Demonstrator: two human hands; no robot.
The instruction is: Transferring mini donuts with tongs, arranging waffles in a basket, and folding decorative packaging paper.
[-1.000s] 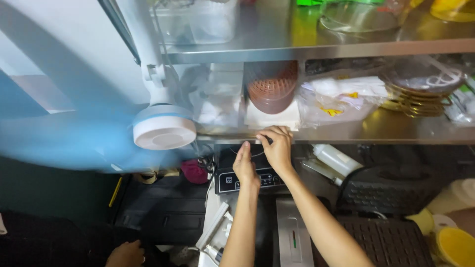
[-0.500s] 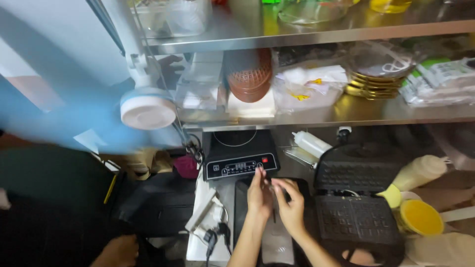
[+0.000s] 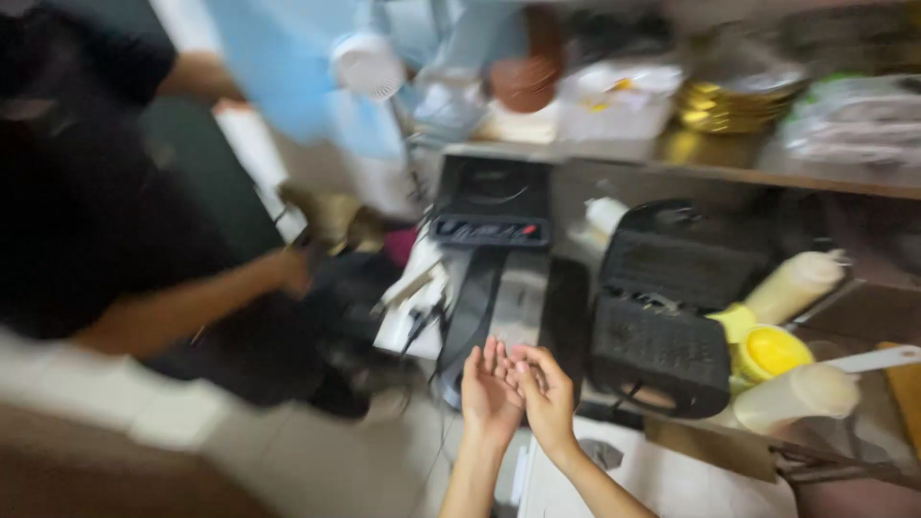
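The view is blurred. My left hand (image 3: 487, 391) and my right hand (image 3: 549, 395) are held together low in the middle, fingertips touching, with nothing visible in either. My left palm faces up, and my right fingers curve against it. Just beyond them lies a long dark and silver flat appliance (image 3: 504, 307). Farther back stands a black induction cooker (image 3: 489, 206). An open black waffle maker (image 3: 662, 321) sits to the right of my hands.
Another person in black stands at the left, a hand (image 3: 288, 270) reaching toward the counter. Squeeze bottles (image 3: 796, 283) and a yellow lid (image 3: 772, 350) stand at the right. The shelf behind holds gold plates (image 3: 729, 105), a brown bowl (image 3: 526, 82) and a white fan (image 3: 366, 65).
My hands have drawn back from the induction cooker toward me and come together. The view swung left and down, bringing the other person's body and arm into sight.
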